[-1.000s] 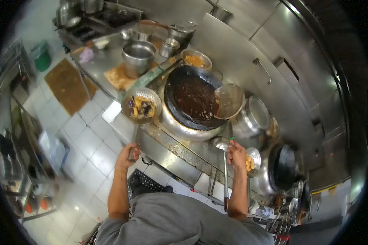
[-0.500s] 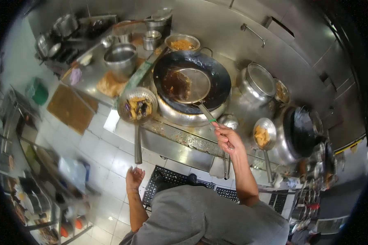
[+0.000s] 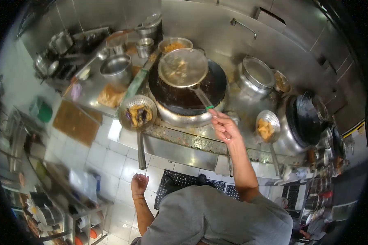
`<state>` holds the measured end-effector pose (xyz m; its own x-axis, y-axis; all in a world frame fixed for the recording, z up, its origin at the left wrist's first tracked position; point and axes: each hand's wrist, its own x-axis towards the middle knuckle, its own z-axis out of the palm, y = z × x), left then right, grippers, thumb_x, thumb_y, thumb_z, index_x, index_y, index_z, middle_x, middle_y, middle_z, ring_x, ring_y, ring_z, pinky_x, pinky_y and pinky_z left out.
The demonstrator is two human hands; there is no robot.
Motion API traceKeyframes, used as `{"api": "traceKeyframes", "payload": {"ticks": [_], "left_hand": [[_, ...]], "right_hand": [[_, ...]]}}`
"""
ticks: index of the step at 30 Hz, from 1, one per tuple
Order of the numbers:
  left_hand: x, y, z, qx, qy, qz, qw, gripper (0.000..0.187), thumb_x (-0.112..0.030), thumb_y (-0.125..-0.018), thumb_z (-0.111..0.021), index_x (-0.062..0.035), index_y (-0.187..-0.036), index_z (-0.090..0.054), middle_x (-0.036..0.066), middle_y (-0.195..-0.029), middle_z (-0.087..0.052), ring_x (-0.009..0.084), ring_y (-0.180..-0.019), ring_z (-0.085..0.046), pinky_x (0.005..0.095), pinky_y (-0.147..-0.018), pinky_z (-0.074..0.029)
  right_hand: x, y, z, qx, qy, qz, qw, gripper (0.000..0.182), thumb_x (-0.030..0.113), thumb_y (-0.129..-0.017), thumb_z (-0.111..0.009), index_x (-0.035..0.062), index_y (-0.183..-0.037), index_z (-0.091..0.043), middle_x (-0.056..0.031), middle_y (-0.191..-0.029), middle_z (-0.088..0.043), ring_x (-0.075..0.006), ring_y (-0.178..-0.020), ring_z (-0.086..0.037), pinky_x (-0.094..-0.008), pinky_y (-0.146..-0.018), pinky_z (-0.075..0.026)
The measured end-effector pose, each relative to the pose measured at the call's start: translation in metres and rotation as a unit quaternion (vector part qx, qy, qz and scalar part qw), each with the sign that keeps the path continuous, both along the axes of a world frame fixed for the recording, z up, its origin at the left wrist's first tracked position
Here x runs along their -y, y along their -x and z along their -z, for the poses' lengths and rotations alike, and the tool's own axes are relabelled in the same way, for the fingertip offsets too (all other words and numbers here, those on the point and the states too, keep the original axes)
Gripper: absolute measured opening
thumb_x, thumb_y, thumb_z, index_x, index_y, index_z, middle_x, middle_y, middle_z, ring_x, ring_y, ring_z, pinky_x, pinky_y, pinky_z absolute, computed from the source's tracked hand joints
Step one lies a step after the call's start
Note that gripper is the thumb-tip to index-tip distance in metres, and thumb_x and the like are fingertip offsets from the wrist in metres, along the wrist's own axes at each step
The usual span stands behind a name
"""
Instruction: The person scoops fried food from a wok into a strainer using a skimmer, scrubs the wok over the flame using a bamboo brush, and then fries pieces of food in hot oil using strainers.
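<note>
My right hand is closed around the handle of a round mesh skimmer with a green band near the grip. Some brownish food bits lie in its mesh, above the far side of a black wok with dark oil in it. Below the skimmer's handle shows the wok's near rim. My left hand hangs low with fingers loosely curled and nothing in it, just below the handle of a perforated ladle. That ladle holds fried eggplant-like pieces and rests at the wok's left.
Another perforated ladle with yellow fried pieces lies at right, beside a second wok. Behind stand a bowl of orange food, a steel pot and a lidded pot. A wall tap juts out at the back.
My right hand has raised the skimmer out of the wok's oil and away from me, now with food bits in it. My left hand stays low, holding nothing.
</note>
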<state>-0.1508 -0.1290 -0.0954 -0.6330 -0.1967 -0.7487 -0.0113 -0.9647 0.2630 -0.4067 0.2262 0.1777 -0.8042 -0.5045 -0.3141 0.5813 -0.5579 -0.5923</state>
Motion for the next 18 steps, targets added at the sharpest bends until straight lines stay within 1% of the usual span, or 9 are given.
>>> {"api": "traceKeyframes", "payload": {"ticks": [2,3,5,6,8,12,15,17,18], "left_hand": [[0.003,0.003,0.000,-0.001,0.001,-0.001,1.000,0.025,-0.026,-0.091,-0.052,-0.0113,-0.071,-0.055,0.003,-0.065,-0.059,0.0192,-0.066,-0.059,0.0393,-0.079,-0.049],[0.006,0.003,0.000,-0.002,0.003,-0.002,1.000,0.024,-0.026,-0.091,-0.052,-0.0115,-0.071,-0.055,0.003,-0.066,-0.059,0.0191,-0.067,-0.059,0.0391,-0.079,-0.049],[0.011,0.000,0.007,-0.005,-0.003,-0.006,1.000,0.024,-0.027,-0.091,-0.052,-0.0118,-0.072,-0.055,0.002,-0.066,-0.058,0.0190,-0.068,-0.059,0.0390,-0.079,-0.050],[0.015,-0.003,0.013,-0.005,0.000,-0.006,1.000,0.024,-0.027,-0.091,-0.052,-0.0120,-0.072,-0.055,0.002,-0.067,-0.059,0.0190,-0.069,-0.059,0.0388,-0.078,-0.050],[0.020,-0.004,0.019,0.001,0.017,-0.010,1.000,0.023,-0.027,-0.090,-0.052,-0.0128,-0.072,-0.055,0.002,-0.069,-0.059,0.0189,-0.068,-0.059,0.0387,-0.076,-0.050],[0.039,-0.006,0.028,0.017,-0.002,-0.004,1.000,0.023,-0.026,-0.090,-0.052,-0.0133,-0.072,-0.054,0.001,-0.066,-0.056,0.0186,-0.068,-0.058,0.0377,-0.074,-0.050],[0.052,-0.009,0.024,0.010,0.002,0.020,1.000,0.019,-0.024,-0.089,-0.052,-0.0129,-0.074,-0.053,0.001,-0.067,-0.054,0.0181,-0.067,-0.055,0.0380,-0.072,-0.050],[0.061,-0.008,0.022,0.015,0.006,0.029,0.999,0.017,-0.022,-0.089,-0.052,-0.0129,-0.075,-0.052,0.002,-0.068,-0.053,0.0181,-0.066,-0.054,0.0383,-0.071,-0.050],[0.066,-0.008,0.021,0.021,0.012,0.037,0.999,0.015,-0.021,-0.088,-0.052,-0.0128,-0.076,-0.052,0.002,-0.069,-0.053,0.0180,-0.065,-0.054,0.0386,-0.071,-0.049]], "right_hand": [[-0.008,0.000,-0.015,-0.110,-0.185,0.087,0.973,0.041,0.002,-0.090,-0.049,-0.0014,-0.131,-0.043,-0.0034,-0.071,-0.052,-0.0051,-0.040,-0.039,-0.0218,-0.028,-0.031],[-0.012,0.001,-0.017,-0.112,-0.190,0.085,0.972,0.041,0.002,-0.090,-0.049,-0.0014,-0.131,-0.043,-0.0034,-0.071,-0.052,-0.0051,-0.040,-0.039,-0.0218,-0.028,-0.031],[-0.020,0.005,-0.018,-0.183,-0.351,0.152,0.905,0.045,0.003,-0.089,-0.049,-0.0026,-0.133,-0.040,-0.0022,-0.068,-0.051,-0.0054,-0.037,-0.036,-0.0230,-0.029,-0.029],[-0.023,0.006,-0.018,-0.187,-0.357,0.150,0.903,0.045,0.003,-0.089,-0.049,-0.0026,-0.133,-0.040,-0.0022,-0.068,-0.051,-0.0054,-0.037,-0.036,-0.0230,-0.029,-0.029],[-0.026,0.008,-0.016,-0.196,-0.507,0.170,0.822,0.046,0.004,-0.089,-0.049,-0.0012,-0.135,-0.041,-0.0015,-0.066,-0.050,-0.0056,-0.036,-0.036,-0.0230,-0.029,-0.028],[-0.026,0.022,0.013,-0.182,-0.500,0.161,0.831,0.040,0.005,-0.090,-0.048,0.0015,-0.130,-0.047,-0.0008,-0.067,-0.050,-0.0053,-0.037,-0.037,-0.0219,-0.029,-0.027],[-0.014,0.031,0.025,-0.126,-0.442,0.112,0.881,0.032,0.005,-0.091,-0.047,0.0048,-0.123,-0.051,0.0000,-0.066,-0.050,-0.0042,-0.038,-0.036,-0.0213,-0.029,-0.026],[0.000,0.041,0.032,-0.076,-0.302,0.074,0.947,0.033,0.006,-0.091,-0.048,0.0003,-0.124,-0.047,-0.0005,-0.069,-0.052,-0.0051,-0.039,-0.037,-0.0229,-0.030,-0.029],[0.009,0.042,0.031,-0.076,-0.303,0.074,0.947,0.033,0.006,-0.091,-0.048,0.0003,-0.124,-0.047,-0.0005,-0.069,-0.052,-0.0051,-0.039,-0.037,-0.0229,-0.030,-0.029]]}}
